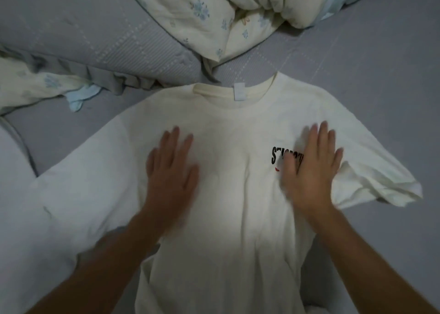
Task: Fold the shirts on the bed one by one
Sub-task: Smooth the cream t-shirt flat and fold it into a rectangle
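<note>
Both arms reach forward over a cream shirt (226, 194) spread face up on the grey bed (369, 75). The left hand (171, 171) lies flat on its chest, fingers straight. The right hand (312, 168), also flat and wide, covers part of the black print (278, 155). Beyond the collar lie a grey pillow (83, 33) and a rumpled flowered quilt (226, 11).

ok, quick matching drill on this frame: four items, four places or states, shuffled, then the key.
Items:
1. left hand
2. right hand
3. neck label
4. floral duvet

Places or states:
A. bunched up beyond the shirt's collar
B. flat over the black chest print
C. flat on plain fabric of the white T-shirt
D. inside the collar

Pairs: 1-C, 2-B, 3-D, 4-A
</note>
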The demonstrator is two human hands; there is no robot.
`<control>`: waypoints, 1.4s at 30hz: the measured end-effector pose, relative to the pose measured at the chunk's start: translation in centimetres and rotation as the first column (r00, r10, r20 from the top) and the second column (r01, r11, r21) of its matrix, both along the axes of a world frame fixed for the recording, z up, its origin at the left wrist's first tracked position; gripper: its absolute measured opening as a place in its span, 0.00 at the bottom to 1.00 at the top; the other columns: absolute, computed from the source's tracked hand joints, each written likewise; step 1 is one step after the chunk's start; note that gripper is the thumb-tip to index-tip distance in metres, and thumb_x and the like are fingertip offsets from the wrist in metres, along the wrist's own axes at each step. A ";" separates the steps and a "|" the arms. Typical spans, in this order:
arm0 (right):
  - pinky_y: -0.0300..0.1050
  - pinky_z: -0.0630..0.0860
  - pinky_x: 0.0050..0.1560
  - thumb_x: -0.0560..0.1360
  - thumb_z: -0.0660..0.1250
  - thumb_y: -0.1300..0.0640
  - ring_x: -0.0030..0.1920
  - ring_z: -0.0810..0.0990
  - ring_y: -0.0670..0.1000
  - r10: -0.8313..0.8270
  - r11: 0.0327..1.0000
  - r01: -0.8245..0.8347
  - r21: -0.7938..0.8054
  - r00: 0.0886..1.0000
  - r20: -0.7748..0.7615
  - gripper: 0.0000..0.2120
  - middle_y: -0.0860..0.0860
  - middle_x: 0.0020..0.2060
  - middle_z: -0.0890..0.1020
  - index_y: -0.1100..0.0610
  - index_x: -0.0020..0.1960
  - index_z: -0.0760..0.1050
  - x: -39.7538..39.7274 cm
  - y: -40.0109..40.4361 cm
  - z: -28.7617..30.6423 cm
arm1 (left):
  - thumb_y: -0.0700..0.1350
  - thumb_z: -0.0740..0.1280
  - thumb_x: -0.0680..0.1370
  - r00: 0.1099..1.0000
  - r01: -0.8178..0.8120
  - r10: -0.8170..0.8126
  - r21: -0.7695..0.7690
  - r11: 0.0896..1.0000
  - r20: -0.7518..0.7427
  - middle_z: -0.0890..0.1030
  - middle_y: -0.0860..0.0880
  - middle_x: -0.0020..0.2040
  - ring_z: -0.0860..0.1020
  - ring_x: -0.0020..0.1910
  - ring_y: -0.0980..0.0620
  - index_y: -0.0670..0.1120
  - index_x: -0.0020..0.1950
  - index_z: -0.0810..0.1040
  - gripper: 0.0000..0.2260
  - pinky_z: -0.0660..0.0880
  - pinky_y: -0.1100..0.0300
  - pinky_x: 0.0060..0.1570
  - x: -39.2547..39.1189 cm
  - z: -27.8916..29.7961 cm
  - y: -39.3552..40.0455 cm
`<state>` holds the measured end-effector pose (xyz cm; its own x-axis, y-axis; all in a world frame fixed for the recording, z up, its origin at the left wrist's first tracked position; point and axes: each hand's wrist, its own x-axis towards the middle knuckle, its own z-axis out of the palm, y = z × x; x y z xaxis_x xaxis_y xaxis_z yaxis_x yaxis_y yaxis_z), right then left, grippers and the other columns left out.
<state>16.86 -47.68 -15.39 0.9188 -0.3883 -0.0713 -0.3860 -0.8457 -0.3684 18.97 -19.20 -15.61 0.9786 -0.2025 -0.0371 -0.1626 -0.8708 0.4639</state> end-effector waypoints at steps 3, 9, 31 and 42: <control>0.56 0.40 0.78 0.78 0.52 0.46 0.80 0.42 0.53 0.027 0.997 -0.021 0.068 0.995 -0.095 0.35 0.53 0.80 0.47 0.59 0.80 0.49 -9.6 2.3 -1.1 | 0.59 0.55 0.80 0.990 0.139 -0.130 0.184 0.973 -0.057 0.57 0.47 0.81 0.55 0.80 0.44 0.52 0.78 0.64 0.28 0.54 0.41 0.74 -7.2 -1.3 1.9; 0.58 0.47 0.78 0.78 0.54 0.47 0.80 0.48 0.58 -0.006 0.991 0.026 0.134 0.990 -0.143 0.34 0.60 0.79 0.52 0.64 0.78 0.54 -19.1 0.7 -0.4 | 0.61 0.58 0.76 0.990 0.014 0.017 0.209 0.978 -0.143 0.57 0.40 0.80 0.57 0.78 0.39 0.46 0.79 0.62 0.34 0.55 0.39 0.73 -10.2 -0.2 5.5; 0.45 0.71 0.50 0.76 0.69 0.54 0.57 0.80 0.58 -0.172 0.850 0.456 0.264 0.713 -0.679 0.15 0.53 0.55 0.83 0.52 0.63 0.77 -44.2 -3.6 3.1 | 0.39 0.65 0.76 0.177 -0.815 0.624 0.243 0.527 -0.761 0.78 0.38 0.40 0.77 0.41 0.42 0.36 0.44 0.77 0.06 0.76 0.49 0.42 -43.3 2.5 8.1; 0.43 0.70 0.40 0.75 0.67 0.52 0.40 0.76 0.40 -0.252 0.821 0.386 0.422 0.906 -0.338 0.04 0.39 0.40 0.78 0.45 0.47 0.72 -36.0 -1.8 4.4 | 0.55 0.75 0.71 0.573 -0.738 0.648 0.029 0.674 -0.503 0.74 0.42 0.63 0.73 0.62 0.40 0.41 0.71 0.67 0.35 0.72 0.42 0.61 -32.5 3.3 5.0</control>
<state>-19.14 -49.48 -11.01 0.6708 -0.5139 -0.5347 -0.7394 -0.4076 -0.5359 -13.49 -14.24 -12.28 0.6964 0.4842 -0.5297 0.7153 -0.5281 0.4576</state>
